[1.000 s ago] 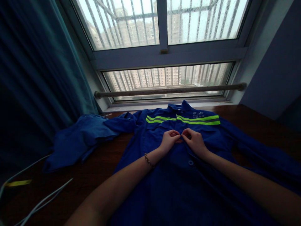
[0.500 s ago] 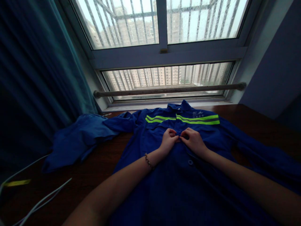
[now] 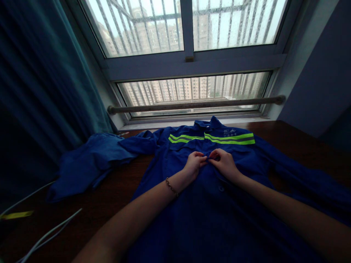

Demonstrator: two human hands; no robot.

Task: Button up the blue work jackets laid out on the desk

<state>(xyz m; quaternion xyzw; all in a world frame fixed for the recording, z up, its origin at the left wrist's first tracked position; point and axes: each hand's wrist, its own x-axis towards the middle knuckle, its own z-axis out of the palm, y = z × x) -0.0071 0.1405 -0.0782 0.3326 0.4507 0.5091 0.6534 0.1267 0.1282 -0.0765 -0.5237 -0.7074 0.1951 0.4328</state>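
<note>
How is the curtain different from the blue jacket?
The curtain hangs down in folds, but the jacket lies spread out on the wooden surface. The jacket has bright yellow-green stripes across its chest, while the curtain shows none. The left hand and right hand pinch the jacket's front; neither touches the curtain. Both are bluish cloth.
</note>
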